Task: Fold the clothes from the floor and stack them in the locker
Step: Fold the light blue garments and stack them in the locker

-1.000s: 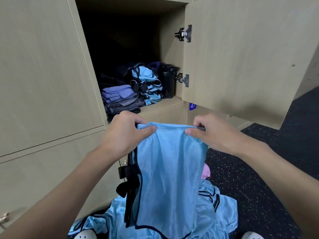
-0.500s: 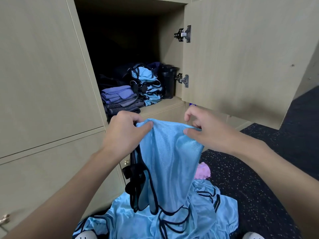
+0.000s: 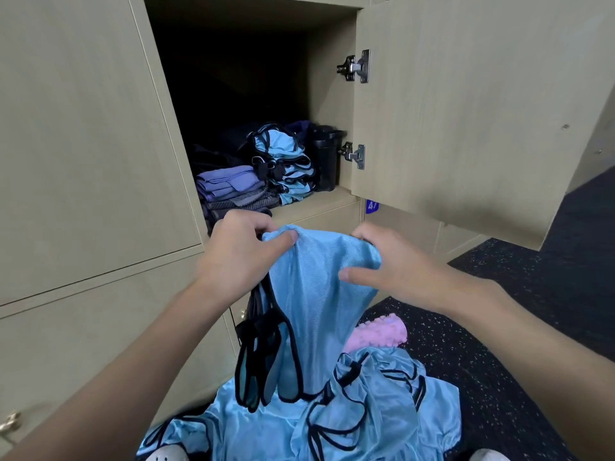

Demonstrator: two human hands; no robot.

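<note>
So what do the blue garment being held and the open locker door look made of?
The blue garment: thin synthetic knit, probably polyester; faint sheen, fine ribbed texture, black edge binding. The locker door: pale wood-grain laminate over board, it seems; matte, flat, with bare metal hinges.

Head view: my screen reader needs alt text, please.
Left hand and right hand grip the top of a blue bib before an open locker holding folded stacks. More bibs and a pink cloth lie on the floor.

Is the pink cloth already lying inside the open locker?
No, the pink cloth lies on the dark floor beside the blue pile, below the locker.
</note>
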